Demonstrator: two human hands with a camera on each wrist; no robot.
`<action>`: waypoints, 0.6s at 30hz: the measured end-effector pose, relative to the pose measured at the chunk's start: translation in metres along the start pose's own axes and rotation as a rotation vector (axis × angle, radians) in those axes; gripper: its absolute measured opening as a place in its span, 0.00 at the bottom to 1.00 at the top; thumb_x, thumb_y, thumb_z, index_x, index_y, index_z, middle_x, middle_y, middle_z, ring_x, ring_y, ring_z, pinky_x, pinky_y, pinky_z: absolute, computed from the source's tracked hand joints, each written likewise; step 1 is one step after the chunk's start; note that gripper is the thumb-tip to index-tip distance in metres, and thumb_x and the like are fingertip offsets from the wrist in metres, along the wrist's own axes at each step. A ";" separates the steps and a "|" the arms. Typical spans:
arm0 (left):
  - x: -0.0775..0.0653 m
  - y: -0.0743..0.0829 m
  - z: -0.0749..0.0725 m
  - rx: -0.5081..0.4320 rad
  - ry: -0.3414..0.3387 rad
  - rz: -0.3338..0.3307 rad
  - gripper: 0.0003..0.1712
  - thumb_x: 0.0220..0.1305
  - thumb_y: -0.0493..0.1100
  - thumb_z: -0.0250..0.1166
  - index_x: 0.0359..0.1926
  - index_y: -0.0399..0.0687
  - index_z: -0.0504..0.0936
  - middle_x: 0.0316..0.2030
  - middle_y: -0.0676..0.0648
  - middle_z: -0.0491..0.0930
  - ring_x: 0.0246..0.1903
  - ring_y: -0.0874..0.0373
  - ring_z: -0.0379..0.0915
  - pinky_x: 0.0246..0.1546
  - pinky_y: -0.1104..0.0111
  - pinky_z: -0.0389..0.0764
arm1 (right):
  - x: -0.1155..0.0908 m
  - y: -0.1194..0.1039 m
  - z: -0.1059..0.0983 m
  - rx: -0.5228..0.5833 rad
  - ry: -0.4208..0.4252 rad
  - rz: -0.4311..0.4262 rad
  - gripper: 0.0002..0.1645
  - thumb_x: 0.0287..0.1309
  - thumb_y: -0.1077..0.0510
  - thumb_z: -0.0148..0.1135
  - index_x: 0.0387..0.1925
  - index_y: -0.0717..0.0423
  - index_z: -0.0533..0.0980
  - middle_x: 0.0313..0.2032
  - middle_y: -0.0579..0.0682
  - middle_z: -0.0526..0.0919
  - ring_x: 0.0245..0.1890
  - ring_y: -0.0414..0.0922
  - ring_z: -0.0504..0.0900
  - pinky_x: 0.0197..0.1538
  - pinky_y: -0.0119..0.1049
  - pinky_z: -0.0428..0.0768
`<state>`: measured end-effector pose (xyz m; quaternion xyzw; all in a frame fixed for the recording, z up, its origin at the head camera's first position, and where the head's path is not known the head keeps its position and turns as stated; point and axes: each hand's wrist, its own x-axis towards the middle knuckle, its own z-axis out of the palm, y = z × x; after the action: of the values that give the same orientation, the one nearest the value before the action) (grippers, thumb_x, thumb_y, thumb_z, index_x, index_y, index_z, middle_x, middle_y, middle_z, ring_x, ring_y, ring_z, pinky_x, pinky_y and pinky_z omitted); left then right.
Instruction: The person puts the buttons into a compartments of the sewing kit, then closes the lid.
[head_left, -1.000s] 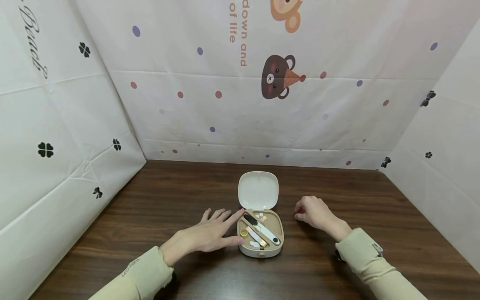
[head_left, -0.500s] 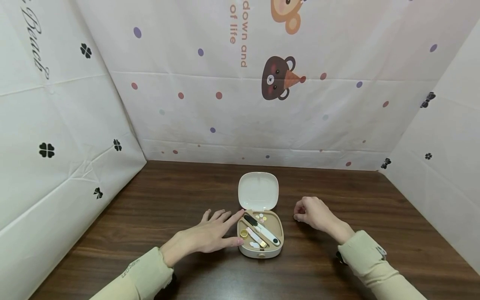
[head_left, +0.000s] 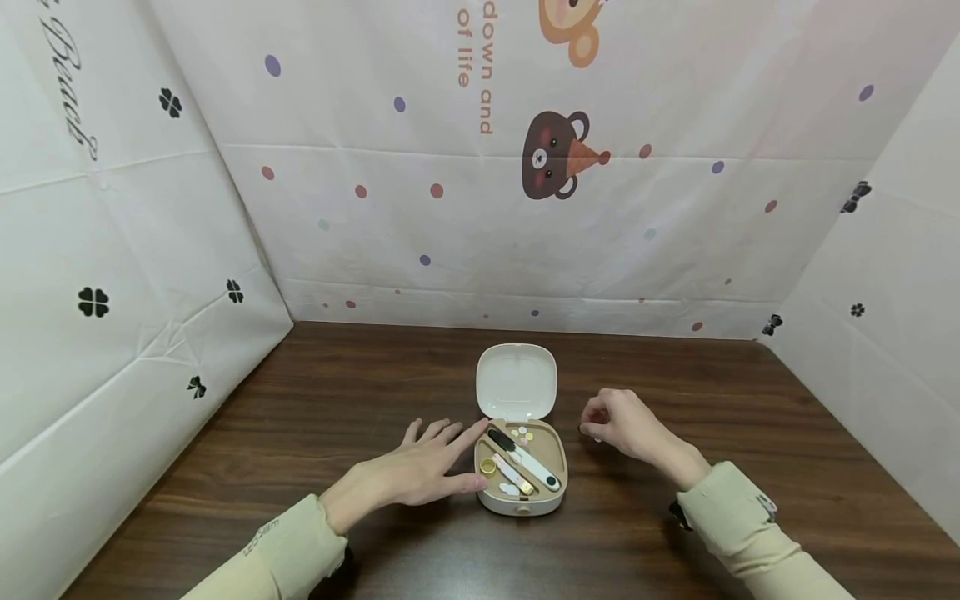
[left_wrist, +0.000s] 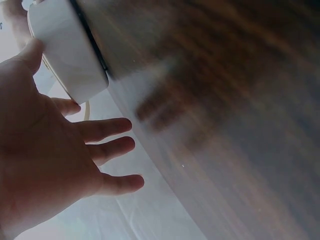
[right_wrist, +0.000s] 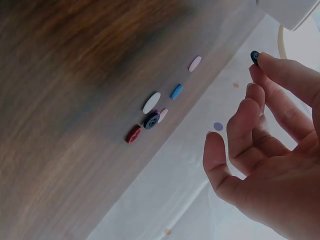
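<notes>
Off-white outside and beige within, the case [head_left: 498,504] stands on the worktop [head_left: 390,375], its lid [head_left: 517,382] raised at the far side. The left hand [head_left: 408,475] has its fingers spread and holds nothing; its index fingertip and thumb touch the case's left edge. The right hand [head_left: 633,425] pinches a dark button [right_wrist: 255,57] between thumb and index finger, its other fingers bent.

What matters most in space seems to be the sideways gap: the pinched button is just to the right of the case, about level with the compartment where small pale buttons [head_left: 522,433] lie. The left hand is the nearer to the case, touching it, while the right hand is apart from it. Seen from its wrist, the held button is tilted, its face partly turned to the camera.

A long black-and-white tool [head_left: 534,468] runs diagonally across the tray, from far left to near right, beside a gold ring [head_left: 488,466] and a pink-and-gold piece [head_left: 513,475]. Below the right hand, 6 buttons lie loose: red [right_wrist: 133,134], white [right_wrist: 151,103], blue [right_wrist: 176,91], 2 pink and another dark one.
</notes>
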<state>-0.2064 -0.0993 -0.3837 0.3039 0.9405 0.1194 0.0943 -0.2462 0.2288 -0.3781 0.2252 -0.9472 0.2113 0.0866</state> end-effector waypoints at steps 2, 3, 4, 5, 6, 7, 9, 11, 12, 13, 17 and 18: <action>0.000 0.000 0.000 0.002 -0.001 0.000 0.47 0.63 0.76 0.44 0.76 0.66 0.43 0.71 0.39 0.60 0.73 0.41 0.50 0.68 0.36 0.46 | 0.000 -0.001 0.000 0.011 -0.002 0.001 0.07 0.48 0.62 0.71 0.21 0.49 0.81 0.20 0.40 0.74 0.21 0.31 0.70 0.29 0.27 0.70; 0.001 0.000 0.001 0.003 -0.001 0.000 0.47 0.63 0.77 0.44 0.76 0.66 0.43 0.71 0.40 0.61 0.73 0.42 0.50 0.68 0.36 0.46 | 0.000 -0.001 0.000 0.016 -0.004 0.001 0.07 0.48 0.62 0.70 0.21 0.49 0.81 0.20 0.41 0.74 0.21 0.31 0.69 0.29 0.27 0.70; 0.001 -0.001 0.001 0.006 -0.001 -0.001 0.47 0.63 0.77 0.43 0.76 0.66 0.43 0.71 0.40 0.61 0.73 0.42 0.50 0.68 0.36 0.46 | 0.000 -0.001 0.000 0.021 -0.004 -0.001 0.07 0.49 0.62 0.70 0.21 0.49 0.81 0.20 0.41 0.74 0.21 0.31 0.70 0.29 0.27 0.70; 0.001 -0.001 0.001 0.008 -0.001 -0.001 0.47 0.63 0.77 0.43 0.76 0.66 0.42 0.71 0.40 0.61 0.73 0.42 0.50 0.68 0.36 0.46 | 0.001 -0.002 0.000 0.026 -0.005 -0.003 0.07 0.49 0.63 0.70 0.21 0.50 0.81 0.20 0.41 0.74 0.21 0.32 0.70 0.29 0.27 0.70; 0.002 -0.001 0.001 0.010 -0.001 -0.002 0.48 0.63 0.77 0.43 0.76 0.66 0.42 0.71 0.40 0.61 0.72 0.42 0.51 0.68 0.36 0.47 | 0.001 -0.003 0.000 0.031 -0.004 -0.005 0.06 0.49 0.63 0.70 0.22 0.50 0.81 0.21 0.41 0.75 0.21 0.32 0.70 0.28 0.27 0.70; 0.002 -0.001 0.001 0.012 -0.002 -0.002 0.48 0.63 0.77 0.43 0.76 0.66 0.42 0.71 0.40 0.61 0.72 0.42 0.51 0.68 0.36 0.47 | 0.001 -0.004 -0.001 0.037 -0.004 -0.008 0.06 0.49 0.63 0.70 0.22 0.50 0.82 0.21 0.41 0.75 0.21 0.32 0.69 0.28 0.27 0.70; 0.002 -0.001 0.001 0.012 -0.002 -0.002 0.48 0.63 0.77 0.43 0.76 0.67 0.42 0.71 0.41 0.61 0.72 0.43 0.51 0.68 0.36 0.47 | 0.001 -0.006 -0.001 0.044 -0.002 -0.015 0.06 0.49 0.63 0.70 0.22 0.50 0.82 0.21 0.41 0.74 0.21 0.32 0.69 0.27 0.26 0.70; 0.002 -0.001 0.001 0.012 -0.002 -0.001 0.48 0.63 0.77 0.43 0.76 0.66 0.42 0.71 0.40 0.61 0.72 0.42 0.51 0.67 0.36 0.47 | 0.001 -0.008 -0.001 0.051 0.005 -0.027 0.06 0.49 0.63 0.70 0.22 0.50 0.82 0.20 0.40 0.74 0.21 0.32 0.68 0.27 0.26 0.69; 0.002 -0.001 0.001 0.012 -0.002 -0.001 0.48 0.63 0.77 0.43 0.76 0.66 0.43 0.71 0.40 0.61 0.72 0.43 0.51 0.68 0.36 0.46 | 0.002 -0.009 -0.001 0.053 0.010 -0.034 0.06 0.49 0.63 0.70 0.22 0.50 0.82 0.20 0.40 0.73 0.21 0.31 0.67 0.27 0.26 0.69; 0.002 -0.001 0.001 0.012 -0.002 -0.002 0.48 0.63 0.77 0.43 0.76 0.66 0.43 0.71 0.41 0.61 0.72 0.43 0.51 0.68 0.36 0.46 | 0.002 -0.011 -0.001 0.058 0.014 -0.040 0.06 0.48 0.63 0.71 0.22 0.50 0.82 0.20 0.40 0.73 0.21 0.31 0.67 0.27 0.26 0.68; 0.001 -0.001 0.001 0.012 -0.001 -0.004 0.48 0.63 0.77 0.43 0.76 0.66 0.43 0.71 0.41 0.61 0.73 0.43 0.51 0.68 0.36 0.46 | 0.003 -0.016 -0.001 0.074 0.025 -0.063 0.07 0.48 0.63 0.71 0.22 0.49 0.82 0.20 0.40 0.73 0.22 0.32 0.66 0.28 0.27 0.68; 0.001 -0.001 0.001 0.013 -0.001 -0.005 0.48 0.63 0.77 0.43 0.76 0.66 0.43 0.71 0.41 0.61 0.73 0.43 0.50 0.68 0.36 0.46 | 0.003 -0.017 -0.001 0.079 0.024 -0.065 0.07 0.48 0.63 0.71 0.22 0.49 0.82 0.20 0.40 0.73 0.23 0.32 0.66 0.28 0.26 0.68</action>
<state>-0.2075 -0.0989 -0.3850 0.3022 0.9420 0.1128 0.0929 -0.2410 0.2140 -0.3705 0.2567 -0.9292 0.2480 0.0958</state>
